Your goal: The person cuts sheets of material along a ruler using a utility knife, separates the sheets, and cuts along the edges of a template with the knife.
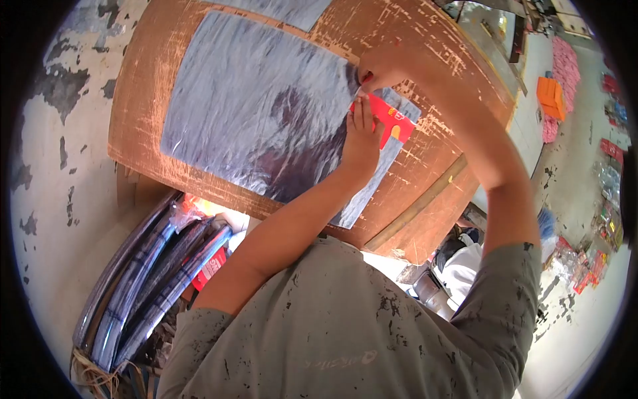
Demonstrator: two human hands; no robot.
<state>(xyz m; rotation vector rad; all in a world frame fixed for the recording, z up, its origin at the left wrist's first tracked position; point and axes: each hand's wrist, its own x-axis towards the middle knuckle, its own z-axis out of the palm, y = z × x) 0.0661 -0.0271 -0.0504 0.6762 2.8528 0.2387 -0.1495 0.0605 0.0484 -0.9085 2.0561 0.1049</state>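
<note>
A grey sheet with dark streaks (232,106) lies on a scratched brown board (139,120). My left hand (362,146) rests on it with fingers stretched out flat, pressing on a red card with yellow and white print (399,123) near the sheet's right end. Just beyond those fingertips, my right hand (385,70) is closed at the card's far edge. A small red bit shows in its grip; the rest of what it holds is hidden by the fingers.
A second grey sheet (286,10) lies at the board's far edge. A wooden strip (419,203) lies along its near right side. Bundled dark, shiny rolls (153,279) stand at lower left. An orange object (550,98) and scattered packets (585,266) are on the right.
</note>
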